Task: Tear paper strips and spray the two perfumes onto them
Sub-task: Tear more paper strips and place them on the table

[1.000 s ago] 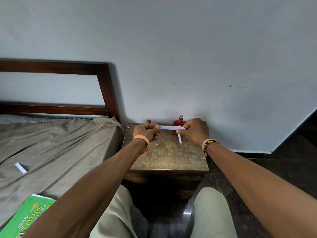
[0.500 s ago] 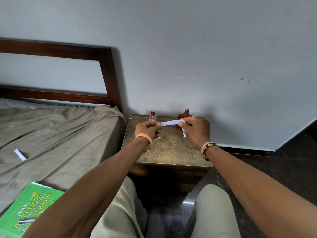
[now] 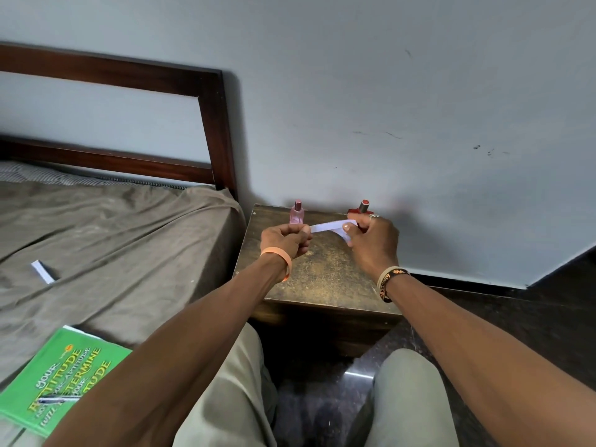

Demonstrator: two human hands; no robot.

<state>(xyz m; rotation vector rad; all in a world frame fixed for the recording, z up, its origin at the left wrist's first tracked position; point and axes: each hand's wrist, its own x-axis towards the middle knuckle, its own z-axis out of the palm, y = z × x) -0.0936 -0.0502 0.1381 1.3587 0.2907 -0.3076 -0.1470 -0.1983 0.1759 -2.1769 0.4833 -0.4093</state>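
A narrow white paper strip [image 3: 326, 226] is being held stretched between the two hands above the bench [image 3: 322, 272]. The strip is being shown as a thin, pale band, slightly bowed along its length, with a short tail being bent downward at its right end. Its left end is being pinched by the thumb and curled fingers of the left hand [image 3: 283, 241]; its right end is being pinched under the thumb of the right hand [image 3: 374, 245], whose other fingers are being kept curled. The strip is thus being spanned across the gap between the hands, clear of the bench top.

Two perfumes are being left standing upright at the back of the bench, against the wall [image 3: 387, 108]. The pink perfume bottle [image 3: 297, 215] is being seen just behind the left hand, and the red perfume bottle [image 3: 363, 207] is being partly hidden behind the right hand.

On the bed [image 3: 129, 246] to the left, a second strip [image 3: 43, 271] of white paper is being left lying apart from the hands, and a green book [image 3: 74, 366] with a pen [image 3: 61, 398] on its cover is being left at the near edge.
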